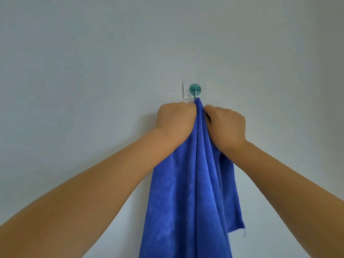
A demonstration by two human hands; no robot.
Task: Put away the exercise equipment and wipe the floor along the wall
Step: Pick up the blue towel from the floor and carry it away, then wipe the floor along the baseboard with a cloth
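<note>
Nearest, your two bare forearms: they rise from the lower corners and converge at the middle of the view.

Item, long blue microfibre cloth (188, 192): it hangs in soft vertical folds between your arms, its lower end running out of view at the bottom, one frayed corner trailing a loose thread at lower right. Its gathered top sits at the hook; whether it is actually threaded over the wire cannot be told.

Item, your left hand (176, 118): fingers curled, gripping the bunched top of the cloth from the left side, knuckles close to the wall.

Item, your right hand (226, 123): fingers curled likewise, pinching the same bunch from the right. Both hands sit just below the hook, touching the cloth on either side.

Item, clear adhesive wall hook with a teal round button and thin metal wire (194, 89): stuck on the wall just above your hands. The left edge of its transparent pad appears to stand slightly proud of the surface.

Farthest, plain pale grey-blue wall (93, 62): fills the rest of the view. No exercise equipment or floor shows here.

Risks, as judged: pull downward or outward with both hands and the adhesive pad may peel off, since that edge looks lifted. Lift the cloth carelessly and a fold may snag on the wire tip. Loosen both grips together and the cloth, if not seated, will drop.
</note>
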